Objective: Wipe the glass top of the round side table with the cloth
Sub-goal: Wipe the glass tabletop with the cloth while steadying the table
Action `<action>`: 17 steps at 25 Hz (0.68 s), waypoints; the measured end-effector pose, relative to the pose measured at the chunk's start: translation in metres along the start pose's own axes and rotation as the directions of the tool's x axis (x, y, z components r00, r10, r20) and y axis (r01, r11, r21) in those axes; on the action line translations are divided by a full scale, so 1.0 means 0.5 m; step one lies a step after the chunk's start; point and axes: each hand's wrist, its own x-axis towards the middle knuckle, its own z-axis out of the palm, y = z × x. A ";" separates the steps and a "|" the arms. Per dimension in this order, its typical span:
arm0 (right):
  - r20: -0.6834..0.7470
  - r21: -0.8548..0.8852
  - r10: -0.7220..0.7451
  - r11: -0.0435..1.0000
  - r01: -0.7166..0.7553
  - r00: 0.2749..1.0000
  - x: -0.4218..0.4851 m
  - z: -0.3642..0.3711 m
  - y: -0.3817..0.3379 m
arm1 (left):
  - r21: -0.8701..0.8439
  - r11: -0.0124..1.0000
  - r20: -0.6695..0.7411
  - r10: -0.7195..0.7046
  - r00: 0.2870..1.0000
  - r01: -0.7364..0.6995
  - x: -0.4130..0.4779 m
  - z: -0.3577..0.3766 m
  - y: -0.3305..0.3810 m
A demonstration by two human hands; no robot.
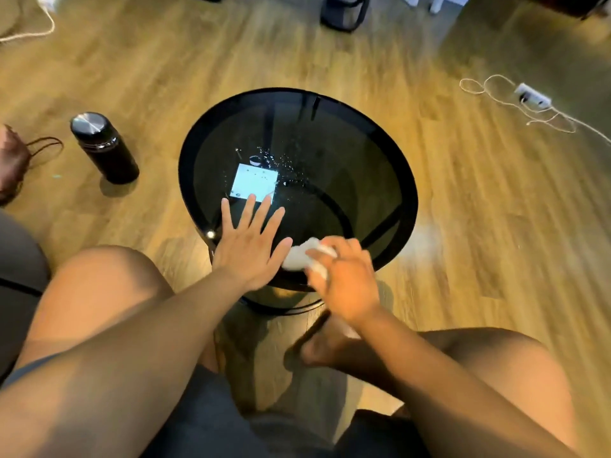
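We see a round side table with a dark glass surface (pixel 347 180) standing on a wooden floor (pixel 496 226). The left hand (pixel 248 246) lies flat on the near edge of the surface, with its fingers (pixel 251 209) spread apart and holding nothing. The right hand (pixel 344 279) is just beside it, at the near edge too, and it is closed around a white cloth (pixel 299 257). The cloth is bunched up and pokes out between the two hands, touching the glass near the rim. The right hand looks blurry. Near the middle of the surface there are small water drops (pixel 284 166) scattered on the glass. Beside the drops a bright white square (pixel 254 184) shines on the glass, just past the left fingertips; we cannot tell if it is a thing or a light shining back. On the floor to the left of the table a black bottle (pixel 104 147) with a shiny silver lid stands upright, well apart from the table. Past the right side of the table a white power strip (pixel 534 98) lies on the floor with a pale cord (pixel 489 90) looped around it. Our bare knees show at the bottom, on each side of the arms.
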 end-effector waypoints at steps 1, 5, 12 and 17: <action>-0.040 -0.004 0.038 0.999 -0.038 0.998 0.021 -0.001 0.030 | 0.016 1.000 0.009 -0.004 1.000 0.004 0.000 0.002 0.001; -0.061 -0.082 0.202 0.975 -0.206 0.978 0.144 -0.018 0.170 | 0.017 1.000 -0.011 -0.006 1.000 0.007 0.000 0.006 0.002; -0.098 -0.029 0.436 0.897 -0.441 0.895 0.464 -0.014 0.447 | 0.000 1.000 -0.021 0.026 0.999 -0.026 0.007 0.016 -0.001; -0.153 -0.169 0.450 0.866 -0.471 0.880 0.495 -0.005 0.449 | -0.027 0.999 -0.020 0.047 0.999 -0.047 0.010 0.015 -0.006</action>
